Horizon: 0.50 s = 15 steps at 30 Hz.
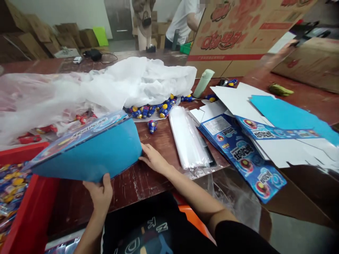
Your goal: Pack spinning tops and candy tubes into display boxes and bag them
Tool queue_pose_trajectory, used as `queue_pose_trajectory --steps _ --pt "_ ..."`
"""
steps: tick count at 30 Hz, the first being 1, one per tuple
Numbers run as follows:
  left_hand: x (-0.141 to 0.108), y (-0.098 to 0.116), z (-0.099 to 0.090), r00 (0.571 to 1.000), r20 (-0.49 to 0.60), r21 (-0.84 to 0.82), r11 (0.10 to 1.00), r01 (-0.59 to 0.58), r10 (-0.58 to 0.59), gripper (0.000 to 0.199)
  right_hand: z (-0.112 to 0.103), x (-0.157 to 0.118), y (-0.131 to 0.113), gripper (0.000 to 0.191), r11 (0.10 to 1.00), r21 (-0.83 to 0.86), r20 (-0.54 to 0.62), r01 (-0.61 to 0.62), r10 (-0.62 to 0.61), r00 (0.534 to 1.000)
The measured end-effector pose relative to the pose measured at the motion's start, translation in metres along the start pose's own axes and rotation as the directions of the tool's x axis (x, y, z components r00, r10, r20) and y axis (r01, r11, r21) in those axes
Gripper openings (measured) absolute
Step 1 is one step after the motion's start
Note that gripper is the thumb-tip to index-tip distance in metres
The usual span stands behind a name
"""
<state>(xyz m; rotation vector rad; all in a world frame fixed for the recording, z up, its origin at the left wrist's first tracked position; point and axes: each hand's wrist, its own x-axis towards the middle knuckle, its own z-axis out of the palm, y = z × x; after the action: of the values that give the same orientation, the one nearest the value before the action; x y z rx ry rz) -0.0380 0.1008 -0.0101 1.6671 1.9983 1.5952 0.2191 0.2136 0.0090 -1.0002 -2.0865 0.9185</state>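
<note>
A blue printed cardboard box (92,148) is held tilted above the table's left part, its plain blue side facing me. My left hand (100,192) grips its lower edge, thumb on the blue side and the other fingers partly hidden. At the box's right end, my right hand (153,158) holds the edge, with some fingertips out of sight behind it. A small blue toy (152,126) lies just right of the box. Several blue and yellow toys (164,108) spill from a white plastic bag (127,81) behind it.
A red crate (34,208) of packed toys stands at left. Clear plastic bags (188,141) lie right of centre, beside flat printed cardboard (241,155). A green bottle (203,83) stands before a large carton (238,35). Two people are at the back.
</note>
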Motion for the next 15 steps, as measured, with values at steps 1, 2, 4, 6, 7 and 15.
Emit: queue_pose_trajectory --steps 1,2,4,6,7,15 --pt "-0.001 0.0 0.002 0.999 -0.031 -0.009 1.0 -0.011 0.011 0.067 0.003 -0.003 0.001 0.071 0.999 -0.038 -0.012 -0.031 0.03 0.999" --pt "-0.003 -0.002 0.004 0.998 -0.056 -0.001 1.0 -0.02 0.02 0.064 0.007 -0.006 0.002 0.071 0.996 -0.07 -0.024 -0.06 0.058 0.998" --pt "-0.009 -0.006 0.009 0.997 -0.08 0.036 0.999 -0.003 0.005 0.061 0.01 -0.011 0.005 0.064 0.991 -0.099 -0.035 -0.089 0.086 0.996" --pt "-0.016 -0.013 0.013 0.996 -0.082 0.073 0.996 0.047 -0.041 0.062 0.009 -0.012 0.01 0.05 0.993 -0.088 -0.018 -0.08 0.079 0.997" --pt "-0.018 -0.015 0.014 0.995 -0.08 0.088 0.994 0.071 -0.064 0.063 0.007 -0.012 0.012 0.042 0.994 -0.083 0.0 -0.071 0.071 0.997" --pt "0.065 0.049 -0.048 0.96 -0.098 0.122 0.961 -0.25 0.262 0.084 -0.007 0.002 0.03 0.024 0.999 -0.006 0.159 0.046 -0.044 0.986"
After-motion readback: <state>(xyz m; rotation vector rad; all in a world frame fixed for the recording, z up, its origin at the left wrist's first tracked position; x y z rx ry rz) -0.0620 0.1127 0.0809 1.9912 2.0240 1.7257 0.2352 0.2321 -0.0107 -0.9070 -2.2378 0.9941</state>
